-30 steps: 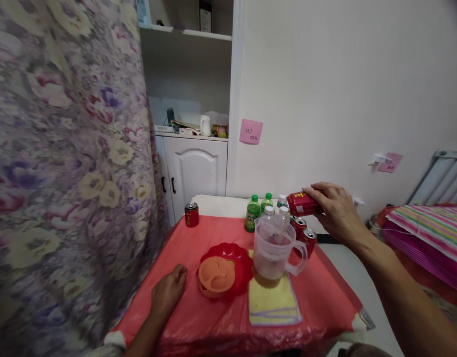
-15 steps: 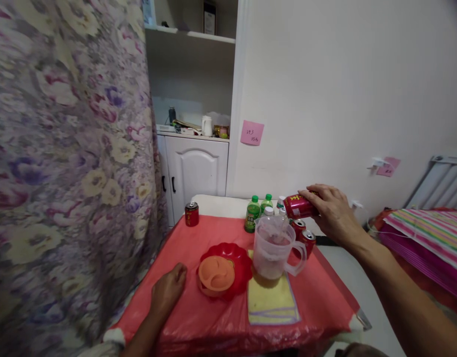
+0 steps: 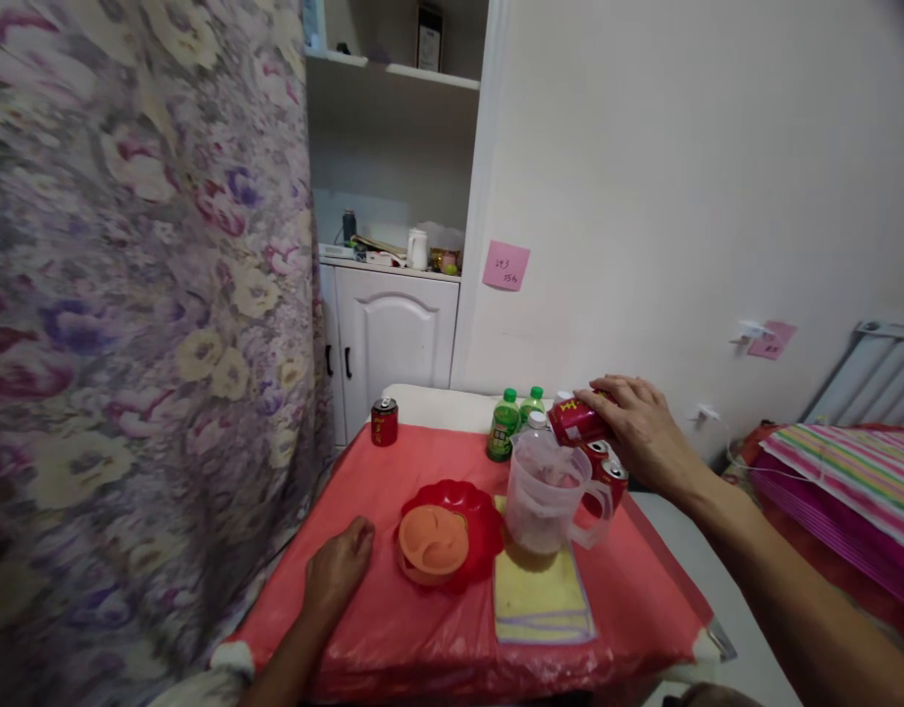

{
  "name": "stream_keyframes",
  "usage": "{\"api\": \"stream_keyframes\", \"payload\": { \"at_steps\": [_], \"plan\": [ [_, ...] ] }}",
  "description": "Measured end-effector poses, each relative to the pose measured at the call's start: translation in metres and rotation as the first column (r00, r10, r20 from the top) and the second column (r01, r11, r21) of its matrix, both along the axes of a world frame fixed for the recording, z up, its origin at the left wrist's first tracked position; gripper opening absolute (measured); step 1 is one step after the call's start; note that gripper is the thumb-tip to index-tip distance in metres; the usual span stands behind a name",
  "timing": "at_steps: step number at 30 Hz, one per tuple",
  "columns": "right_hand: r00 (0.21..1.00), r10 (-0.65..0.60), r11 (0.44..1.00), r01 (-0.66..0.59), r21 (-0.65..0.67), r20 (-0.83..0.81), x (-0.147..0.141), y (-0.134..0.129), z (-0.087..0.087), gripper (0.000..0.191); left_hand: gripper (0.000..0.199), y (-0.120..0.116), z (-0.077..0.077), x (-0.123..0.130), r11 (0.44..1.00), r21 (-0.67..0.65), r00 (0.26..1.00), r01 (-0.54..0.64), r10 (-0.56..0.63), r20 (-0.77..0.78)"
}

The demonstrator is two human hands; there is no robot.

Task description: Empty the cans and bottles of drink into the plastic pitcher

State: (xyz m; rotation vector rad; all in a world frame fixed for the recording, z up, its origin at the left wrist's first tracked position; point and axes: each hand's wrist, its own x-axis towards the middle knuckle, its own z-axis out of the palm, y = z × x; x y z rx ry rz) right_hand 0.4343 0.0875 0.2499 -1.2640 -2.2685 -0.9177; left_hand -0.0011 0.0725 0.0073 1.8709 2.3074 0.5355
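My right hand (image 3: 647, 432) is wrapped round a red drink can (image 3: 578, 417) with yellow lettering. The can lies nearly on its side, its top end tipped down above the rim of a translucent plastic pitcher (image 3: 544, 496). Whether liquid leaves the can I cannot tell. The pitcher stands on a folded yellow cloth (image 3: 544, 599), handle to the right. My left hand (image 3: 341, 565) rests on the table, fingers curled in with nothing visible in them. Beside it, a round orange divided dish (image 3: 433, 542) sits in a red scalloped plate (image 3: 485, 511).
Behind the pitcher stand green-capped bottles (image 3: 503, 427) and a white-capped bottle (image 3: 536, 422). More red cans (image 3: 613, 481) are close to its handle. Another can (image 3: 385, 422) stands at the far left of the red-covered table (image 3: 393, 638). A floral curtain (image 3: 157, 373) hangs along the left.
The view has shifted slightly. My right hand and the can have moved a little left and lower relative to the pitcher, the can still tilted. My left hand stays in place on the table.
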Motion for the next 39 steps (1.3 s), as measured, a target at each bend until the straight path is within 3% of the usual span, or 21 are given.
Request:
{"api": "stream_keyframes", "payload": {
  "at_steps": [17, 26, 39],
  "plan": [
    [0.993, 0.026, 0.996, -0.016, -0.085, 0.112, -0.028, -0.008, 0.004, 0.048, 0.034, -0.002, -0.001, -0.001, 1.000, 0.000, 1.000, -0.010, 0.010, 0.017],
    [0.984, 0.053, 0.997, -0.041, -0.072, 0.173, -0.032, -0.001, -0.005, 0.053, 0.038, -0.003, -0.001, -0.001, 1.000, 0.002, 0.999, -0.017, 0.017, 0.041],
    [0.991, 0.016, 0.999, -0.010, -0.048, 0.129, -0.028, -0.001, -0.019, 0.051, 0.041, -0.005, 0.007, 0.000, 1.000, -0.006, 0.997, -0.024, 0.025, 0.069]
  ]
}}
